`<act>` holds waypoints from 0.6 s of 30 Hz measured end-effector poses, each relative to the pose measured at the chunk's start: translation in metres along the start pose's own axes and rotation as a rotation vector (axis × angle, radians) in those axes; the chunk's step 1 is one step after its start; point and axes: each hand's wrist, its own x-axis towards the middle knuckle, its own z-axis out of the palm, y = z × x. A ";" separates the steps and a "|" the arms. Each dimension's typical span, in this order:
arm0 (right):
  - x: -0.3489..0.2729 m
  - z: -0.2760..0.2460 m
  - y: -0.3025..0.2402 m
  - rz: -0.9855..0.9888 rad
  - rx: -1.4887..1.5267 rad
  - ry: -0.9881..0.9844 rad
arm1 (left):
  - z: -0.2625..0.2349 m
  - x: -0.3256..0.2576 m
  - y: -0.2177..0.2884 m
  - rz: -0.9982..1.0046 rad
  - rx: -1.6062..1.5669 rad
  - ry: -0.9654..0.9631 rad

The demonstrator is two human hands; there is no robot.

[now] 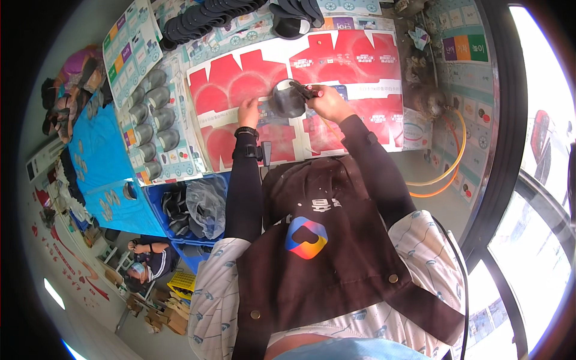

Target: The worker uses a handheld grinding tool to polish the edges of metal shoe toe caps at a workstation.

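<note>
A grey cap (pixel 287 101) is gripped at its left edge by the left hand (pixel 248 112), above red cardboard sheets (pixel 240 78) on the bench (pixel 432 157). A red-tipped tool (pixel 311 91) is clasped in the right hand (pixel 327 103), touching the cap.

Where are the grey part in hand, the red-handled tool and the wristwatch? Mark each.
grey part (pixel 287 101), head view, its rounded middle.
red-handled tool (pixel 312 92), head view, its handle.
wristwatch (pixel 246 131), head view, the black band.

Worktable (pixel 420 162) under red flattened cartons (pixel 354 60) (possibly cardboard), grey cups (pixel 150 114).
</note>
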 end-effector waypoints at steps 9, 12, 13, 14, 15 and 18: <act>-0.003 -0.003 0.000 -0.063 -0.053 -0.021 | -0.001 0.003 -0.006 0.028 -0.007 0.009; -0.005 -0.004 -0.004 -0.067 0.008 0.061 | -0.001 0.000 -0.004 0.012 -0.009 0.017; -0.005 -0.006 -0.005 -0.074 -0.046 -0.055 | -0.001 -0.001 -0.003 -0.014 -0.007 0.018; -0.006 -0.007 -0.006 -0.065 -0.109 -0.164 | -0.002 -0.002 -0.002 -0.001 -0.013 0.018; -0.007 -0.008 -0.007 -0.080 -0.101 -0.172 | -0.002 -0.003 -0.001 0.004 -0.019 0.013; -0.011 -0.013 -0.010 -0.065 -0.227 -0.174 | -0.005 -0.004 -0.001 0.019 -0.002 0.012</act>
